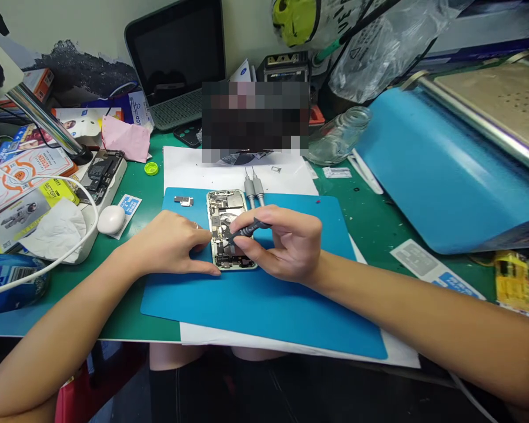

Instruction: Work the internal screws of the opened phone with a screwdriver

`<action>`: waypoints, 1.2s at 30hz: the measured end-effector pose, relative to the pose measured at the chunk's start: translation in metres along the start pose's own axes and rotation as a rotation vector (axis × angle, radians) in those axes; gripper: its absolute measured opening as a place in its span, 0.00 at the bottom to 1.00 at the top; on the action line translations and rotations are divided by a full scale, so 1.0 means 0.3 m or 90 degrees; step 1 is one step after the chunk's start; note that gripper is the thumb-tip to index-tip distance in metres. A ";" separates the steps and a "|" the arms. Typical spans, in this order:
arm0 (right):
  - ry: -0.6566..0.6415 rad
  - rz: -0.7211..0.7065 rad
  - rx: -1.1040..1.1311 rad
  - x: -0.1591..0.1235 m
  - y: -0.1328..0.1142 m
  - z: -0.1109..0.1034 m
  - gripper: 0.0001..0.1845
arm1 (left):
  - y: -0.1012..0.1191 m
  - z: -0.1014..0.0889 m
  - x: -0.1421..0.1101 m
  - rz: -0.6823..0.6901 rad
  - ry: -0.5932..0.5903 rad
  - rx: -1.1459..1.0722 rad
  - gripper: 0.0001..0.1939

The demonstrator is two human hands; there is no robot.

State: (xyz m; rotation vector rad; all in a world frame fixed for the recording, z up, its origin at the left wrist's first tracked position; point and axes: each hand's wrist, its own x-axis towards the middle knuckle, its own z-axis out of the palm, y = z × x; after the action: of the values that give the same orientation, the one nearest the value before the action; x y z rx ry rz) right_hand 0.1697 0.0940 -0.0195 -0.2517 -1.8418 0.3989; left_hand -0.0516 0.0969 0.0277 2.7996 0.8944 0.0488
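An opened phone (pixel 226 218) with its insides bare lies on a blue work mat (pixel 264 299). My left hand (pixel 174 242) rests flat on the mat with its fingertips against the phone's left edge, steadying it. My right hand (pixel 286 241) pinches a dark tool (pixel 247 230), its tip pointing down into the phone's middle. Two grey screwdrivers (pixel 254 189) lie just beyond the phone's top end. A small metal part (pixel 184 201) sits on the mat's far left corner.
A second opened phone (pixel 100 171) lies at the left beside a white earbud case (pixel 111 219) and a white cable. A dark screen (pixel 176 59) stands at the back. A glass jar (pixel 339 138) and a blue roll (pixel 441 176) lie to the right.
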 end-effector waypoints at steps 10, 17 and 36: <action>-0.014 -0.018 -0.049 -0.012 -0.003 0.002 0.36 | -0.004 0.009 -0.001 0.015 -0.001 0.008 0.25; -0.027 -0.027 -0.053 -0.005 -0.010 0.002 0.31 | -0.003 0.008 -0.001 0.022 0.007 0.007 0.25; -0.081 -0.009 -0.012 -0.019 -0.008 0.005 0.32 | -0.005 0.011 -0.002 0.013 0.003 0.013 0.26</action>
State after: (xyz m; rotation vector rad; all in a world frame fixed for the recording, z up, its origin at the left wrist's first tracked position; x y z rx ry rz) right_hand 0.1700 0.0894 -0.0241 -0.2308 -1.9725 0.3951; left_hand -0.0526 0.0973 0.0241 2.8287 0.8723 0.0489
